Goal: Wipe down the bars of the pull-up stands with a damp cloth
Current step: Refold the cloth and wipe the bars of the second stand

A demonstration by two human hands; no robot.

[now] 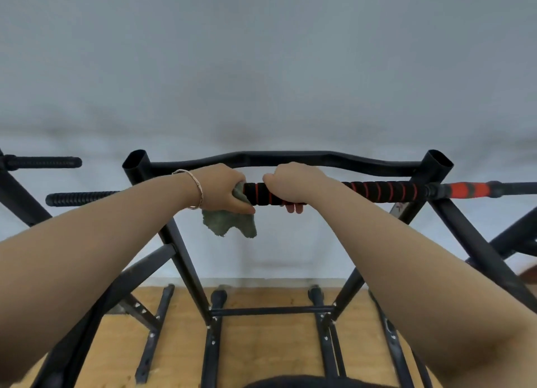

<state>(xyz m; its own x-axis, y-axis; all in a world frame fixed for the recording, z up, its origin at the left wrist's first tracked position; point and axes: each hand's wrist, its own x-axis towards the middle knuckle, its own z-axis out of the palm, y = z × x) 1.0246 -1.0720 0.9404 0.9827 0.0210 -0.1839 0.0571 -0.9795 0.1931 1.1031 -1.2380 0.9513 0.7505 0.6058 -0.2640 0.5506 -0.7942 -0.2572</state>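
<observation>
Lower centre of frame: a dark rounded shape [313, 382] sits at the bottom edge. It is cropped and cannot be identified.

Both bare forearms reach up from the lower corners toward mid-frame. A thin metal bracelet [196, 190] circles the left wrist.

Left hand [223, 188], just left of centre: fingers curled over the front bar [383, 190], clamping a grey-green cloth [229, 223] against it. The cloth is wrapped on the bar under the palm, and its loose end hangs below the hand.

Right hand [293, 182], just right of centre: fist closed round the same bar, fingertips showing beneath it. It holds bare grip, not cloth. The two hands are near each other but apart, with a short stretch of grip visible between them.

The bar's grip is black foam with red spiral stripes, running right to the right upright [438, 162]. Beyond that post, an orange and grey grip [465, 190] continues toward the right edge. A ribbed black handle [78, 198] projects left of the left upright [136, 163]. Both uprights end in open tube tops.

Behind the hands, a curved black bar [290, 156] joins the two uprights.

At the far left edge, another black frame carries a second ribbed handle [43, 162].

Below, a low crossbar [273, 311] ties the legs, which stand on a wooden floor [267, 344]. A pale wall [261, 67] fills the upper frame.
</observation>
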